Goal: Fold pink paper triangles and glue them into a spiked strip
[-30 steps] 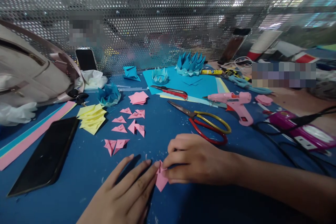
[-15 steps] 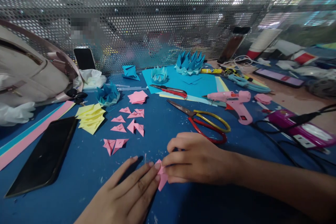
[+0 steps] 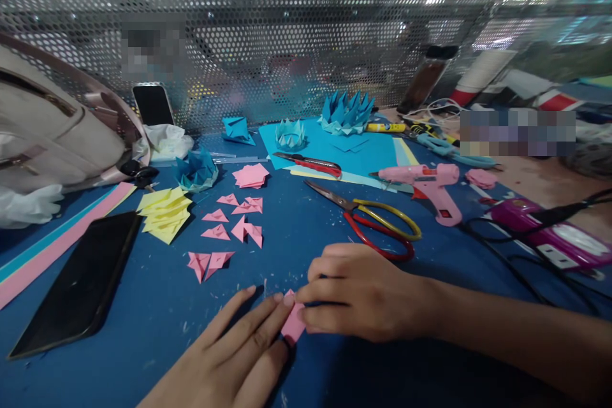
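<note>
A small folded piece of pink paper (image 3: pixel 293 326) lies on the blue table at the near middle, partly hidden under my fingers. My left hand (image 3: pixel 239 350) lies flat from the left with its fingers stretched out, their tips on the paper's left side. From the right, my right hand (image 3: pixel 358 293) has its fingers curled and closed on the paper's right edge. Beyond my left hand are several folded pink paper triangles (image 3: pixel 216 232), set out in loose rows. A stack of pink paper pieces (image 3: pixel 251 175) sits behind them.
Scissors (image 3: pixel 363 213) with red and yellow handles lie past my right hand. Farther back are a utility knife (image 3: pixel 310 166), a pink glue gun (image 3: pixel 430 182) and blue folded-paper rings (image 3: pixel 345 116). On the left are yellow papers (image 3: pixel 165 213) and a black phone (image 3: pixel 79 287).
The pink paper's lower end has gone from a narrow point to a wider, squarer shape. My left thumb has slid down along it. My right hand has barely moved.
</note>
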`<state>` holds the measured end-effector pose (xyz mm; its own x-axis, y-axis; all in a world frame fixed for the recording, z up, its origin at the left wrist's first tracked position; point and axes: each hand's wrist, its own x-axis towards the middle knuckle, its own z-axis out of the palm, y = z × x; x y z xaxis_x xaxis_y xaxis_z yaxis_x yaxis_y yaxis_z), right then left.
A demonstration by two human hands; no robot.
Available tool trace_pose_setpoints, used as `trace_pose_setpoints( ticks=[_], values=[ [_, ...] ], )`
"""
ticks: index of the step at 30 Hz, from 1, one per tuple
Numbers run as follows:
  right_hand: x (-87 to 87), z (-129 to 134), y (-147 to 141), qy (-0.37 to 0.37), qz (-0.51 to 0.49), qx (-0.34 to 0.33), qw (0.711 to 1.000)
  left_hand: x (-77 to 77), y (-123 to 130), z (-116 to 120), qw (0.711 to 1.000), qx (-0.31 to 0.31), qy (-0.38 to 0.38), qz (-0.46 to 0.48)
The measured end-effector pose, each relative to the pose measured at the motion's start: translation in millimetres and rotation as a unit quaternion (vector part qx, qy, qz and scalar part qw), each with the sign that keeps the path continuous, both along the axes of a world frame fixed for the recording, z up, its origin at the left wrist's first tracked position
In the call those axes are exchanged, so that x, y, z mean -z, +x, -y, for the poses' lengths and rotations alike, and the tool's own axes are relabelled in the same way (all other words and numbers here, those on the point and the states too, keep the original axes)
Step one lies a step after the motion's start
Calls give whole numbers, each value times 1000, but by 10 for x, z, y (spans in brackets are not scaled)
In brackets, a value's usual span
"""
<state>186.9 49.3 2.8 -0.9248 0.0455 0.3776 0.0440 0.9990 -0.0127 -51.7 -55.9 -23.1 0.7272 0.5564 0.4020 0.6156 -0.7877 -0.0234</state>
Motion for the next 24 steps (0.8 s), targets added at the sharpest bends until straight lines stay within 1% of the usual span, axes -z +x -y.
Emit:
trace_pose_setpoints(
  ticks=[4,10,12,17,19,21,24],
  values=[
    [-26,-12,-10,2,31,0,1000,12,25,17,1000,3,24,0],
    [-31,-9,-25,10,45,1,999,64,60,74,999,-10,35,-33],
    [-23,-20,-24,-12,49,7,999,83,71,93,998,-13,39,-36],
    [-4,-101,-32,-156,49,-10,987,111,88,126,997,-39,55,-26],
    [-3,-125,-36,-189,45,-19,981,110,85,135,997,-45,65,-24],
    [1,-127,-34,-192,33,-21,981,105,79,143,996,-43,70,-36],
    [15,-94,-22,-158,9,-16,987,105,73,155,995,-38,76,-45]
  ],
)
